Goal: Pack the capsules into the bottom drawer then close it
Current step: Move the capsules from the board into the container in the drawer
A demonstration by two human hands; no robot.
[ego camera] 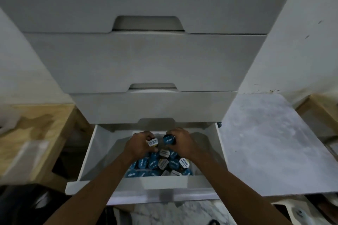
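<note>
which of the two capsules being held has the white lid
The capsule in the left hand: its lid is white with dark print. The one in the right hand has a blue lid.

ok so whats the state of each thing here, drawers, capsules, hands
bottom drawer: pulled open
upper drawers: shut
capsules in drawer: piled loose toward the front
left hand: grip shut on white-lidded capsule
right hand: grip shut on blue-lidded capsule
</note>
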